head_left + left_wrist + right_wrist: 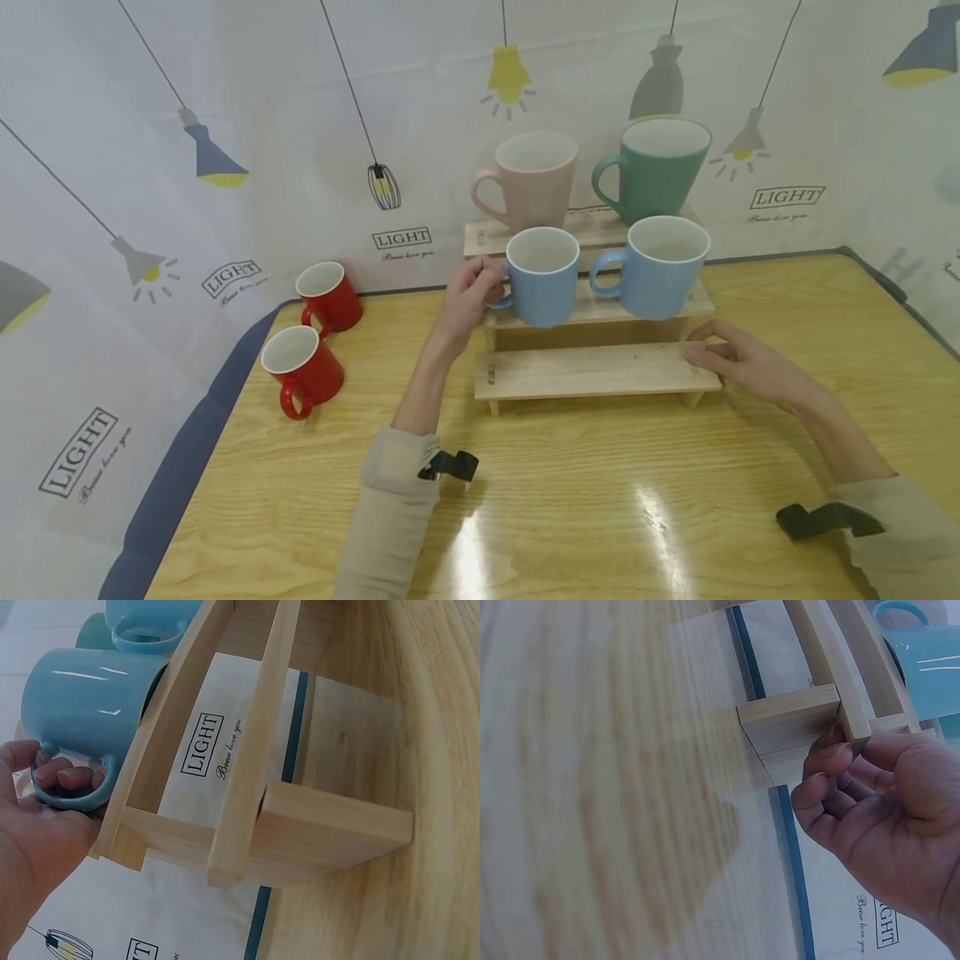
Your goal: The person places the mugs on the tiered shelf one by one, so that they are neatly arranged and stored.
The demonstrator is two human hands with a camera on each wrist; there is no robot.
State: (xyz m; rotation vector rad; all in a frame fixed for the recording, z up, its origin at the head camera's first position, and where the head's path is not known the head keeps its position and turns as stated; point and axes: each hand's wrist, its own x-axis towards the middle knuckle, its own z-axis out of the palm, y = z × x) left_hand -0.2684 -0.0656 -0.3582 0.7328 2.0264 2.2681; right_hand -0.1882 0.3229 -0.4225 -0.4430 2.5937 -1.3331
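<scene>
A three-step wooden shelf (592, 372) stands near the back of the table. On its middle step are two light blue mugs, a left one (542, 287) and a right one (663, 271). My left hand (467, 302) grips the handle of the left blue mug, with fingers curled through the loop (75, 799). My right hand (742, 362) pinches the right end of the lowest step between thumb and fingers, as the right wrist view shows. A pink mug (536, 183) and a green mug (663, 171) stand on the top step.
Two red mugs, a nearer one (303, 367) and a farther one (330, 296), stand at the table's left. A white cloth (300, 100) printed with lamps hangs behind. The light wood table (570, 492) stretches in front of the shelf.
</scene>
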